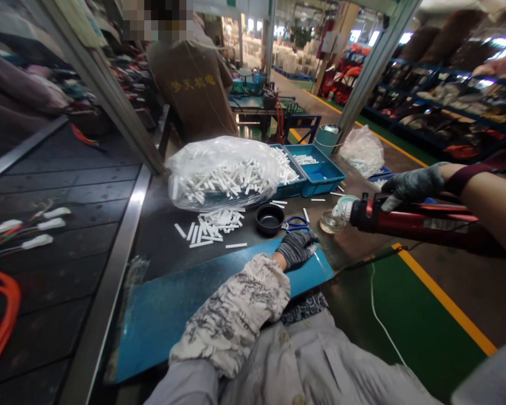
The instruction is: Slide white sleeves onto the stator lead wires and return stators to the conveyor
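Note:
My left hand [296, 249], in a dark grey knit glove, rests palm down near the right end of a blue board [172, 301], fingers lying forward and holding nothing visible. My right hand [415, 184], gloved too, is closed round the upper side of a red and black thermos [430, 220]. The thermos lies tilted toward the left, its pale mouth at the rim of a clear glass cup [331, 223]. Between the hands' level and the bins are a black bowl [270, 219] and blue-handled scissors [297, 223].
White tubes lie in a pile [219, 225], in a large plastic bag [225, 174] and in blue bins [322, 177]. On the left, orange cables [2, 315] lie on a dark conveyor [67, 270] beyond a metal rail. A person in brown [194, 84] stands behind the bag.

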A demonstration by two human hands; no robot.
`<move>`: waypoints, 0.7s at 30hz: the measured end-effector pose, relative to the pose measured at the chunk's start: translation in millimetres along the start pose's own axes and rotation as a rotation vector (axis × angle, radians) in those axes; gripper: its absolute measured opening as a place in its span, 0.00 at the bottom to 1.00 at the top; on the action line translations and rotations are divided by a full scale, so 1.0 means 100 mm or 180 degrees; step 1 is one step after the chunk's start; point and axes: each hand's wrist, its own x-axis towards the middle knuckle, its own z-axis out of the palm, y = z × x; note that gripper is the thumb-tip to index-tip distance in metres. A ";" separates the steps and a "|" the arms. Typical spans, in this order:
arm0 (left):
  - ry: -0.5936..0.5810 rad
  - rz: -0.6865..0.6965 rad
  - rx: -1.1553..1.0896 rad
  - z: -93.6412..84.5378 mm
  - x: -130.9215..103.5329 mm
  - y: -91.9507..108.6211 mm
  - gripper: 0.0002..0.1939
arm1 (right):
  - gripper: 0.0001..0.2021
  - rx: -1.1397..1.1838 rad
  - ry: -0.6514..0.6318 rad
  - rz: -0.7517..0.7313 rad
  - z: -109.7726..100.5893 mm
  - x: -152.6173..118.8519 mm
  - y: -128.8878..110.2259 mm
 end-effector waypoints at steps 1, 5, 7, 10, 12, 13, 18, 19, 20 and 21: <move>0.0002 0.0005 -0.0002 0.00 0.00 0.00 0.16 | 0.32 0.0033 -0.0014 -0.0020 0.01 0.00 0.01; 0.0016 0.0032 -0.0008 0.00 -0.01 0.00 0.15 | 0.34 0.0116 -0.0074 -0.0048 0.05 0.01 0.10; 0.0027 0.0038 -0.0011 0.00 -0.01 0.01 0.15 | 0.35 0.0153 -0.0118 -0.0074 0.06 0.02 0.12; 0.0028 0.0045 -0.0012 0.00 0.00 0.03 0.15 | 0.35 0.0197 -0.0180 -0.0107 0.07 0.02 0.12; 0.0011 0.0051 -0.0011 0.00 0.00 0.03 0.15 | 0.34 0.0228 -0.0097 -0.0054 0.06 0.03 0.11; 0.0006 0.0049 -0.0008 0.00 0.00 0.03 0.15 | 0.33 0.0256 -0.0063 -0.0012 0.05 0.04 0.10; 0.0021 0.0017 0.0010 0.01 0.00 0.03 0.14 | 0.27 0.0447 -0.0206 0.0049 0.01 0.08 0.09; 0.0025 0.0014 0.0008 0.00 -0.01 0.03 0.13 | 0.26 0.0461 -0.0237 0.0036 0.00 0.08 0.09; 0.0028 0.0013 0.0003 0.00 -0.01 0.04 0.13 | 0.26 0.0456 -0.0257 0.0020 0.00 0.08 0.09; 0.0029 0.0013 -0.0001 0.00 -0.01 0.04 0.13 | 0.26 0.0426 -0.0244 0.0010 0.00 0.07 0.08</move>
